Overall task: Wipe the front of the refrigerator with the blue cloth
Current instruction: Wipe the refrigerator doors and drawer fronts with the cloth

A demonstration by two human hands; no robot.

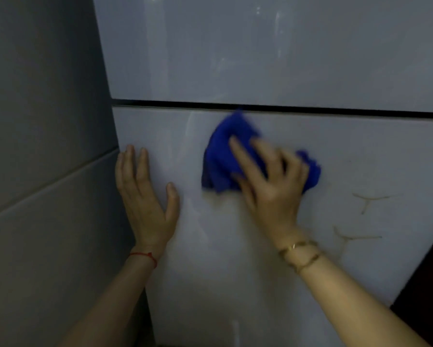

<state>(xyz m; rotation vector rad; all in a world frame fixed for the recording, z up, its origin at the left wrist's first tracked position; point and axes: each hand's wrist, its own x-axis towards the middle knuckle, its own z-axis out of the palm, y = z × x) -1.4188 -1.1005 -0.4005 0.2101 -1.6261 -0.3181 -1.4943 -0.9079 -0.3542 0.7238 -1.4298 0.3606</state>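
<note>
The white refrigerator front fills the view, split by a dark horizontal gap between an upper and a lower door. A bunched blue cloth lies against the lower door just below that gap. My right hand presses the cloth to the door with spread fingers; the hand and cloth are motion-blurred. My left hand lies flat on the lower door near its left edge, fingers straight and pointing up. Brownish crack-like marks show on the lower door to the right of the cloth.
A grey tiled wall stands directly left of the refrigerator. A dark area borders the lower door at the bottom right. Faint streaks show on the upper door.
</note>
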